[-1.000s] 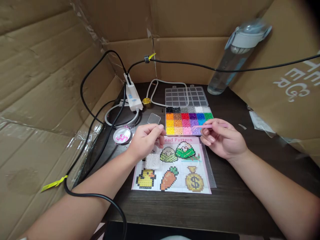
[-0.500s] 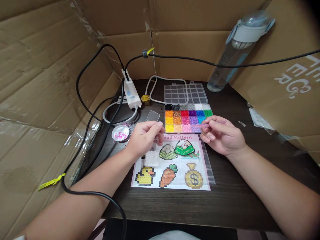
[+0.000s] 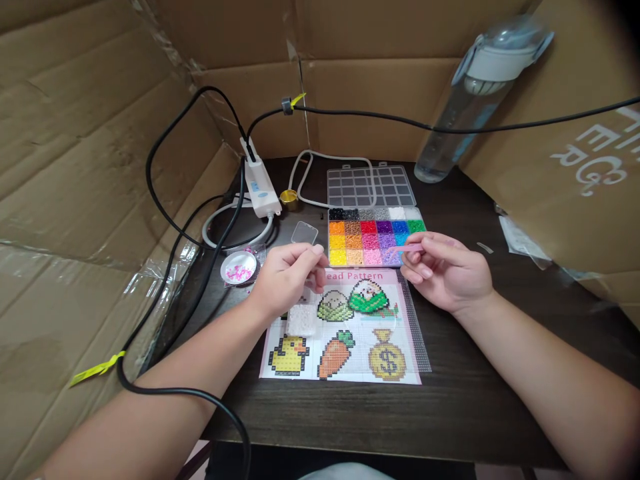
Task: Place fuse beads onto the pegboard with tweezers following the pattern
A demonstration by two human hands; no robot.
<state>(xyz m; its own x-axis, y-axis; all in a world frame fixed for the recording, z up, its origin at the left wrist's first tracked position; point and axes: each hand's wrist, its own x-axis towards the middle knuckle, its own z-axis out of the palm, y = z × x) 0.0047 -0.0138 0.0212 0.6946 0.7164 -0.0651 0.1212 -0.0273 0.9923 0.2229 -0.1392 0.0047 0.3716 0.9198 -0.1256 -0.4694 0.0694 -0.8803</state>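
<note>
My right hand [image 3: 447, 270] holds pink tweezers [image 3: 411, 248] between thumb and fingers, their tips pointing left over the purple beads. Closed in a pinch, my left hand [image 3: 293, 273] hovers above the upper left of the bead pattern sheet [image 3: 345, 320]; whatever its fingertips grip is too small to name. Just under that hand, a small clear box of white beads [image 3: 301, 320] rests on the sheet. A green-and-white bead piece [image 3: 369, 295] lies near the sheet's upper right. Behind the sheet stands the sorted bead box [image 3: 369, 227], its clear lid [image 3: 363, 187] folded back.
On the left are a white dish [image 3: 239, 268] of pink beads, a power strip [image 3: 261, 183] and a black cable [image 3: 150, 167] crossing over my left forearm. A gold tin [image 3: 289, 198] sits behind. A water bottle [image 3: 457, 113] leans back right. Cardboard walls [image 3: 360, 100] surround the table.
The tweezers have shifted in my right hand, and their rear end no longer shows beyond the thumb. My left hand stays pinched in nearly the same place. The view has moved slightly.
</note>
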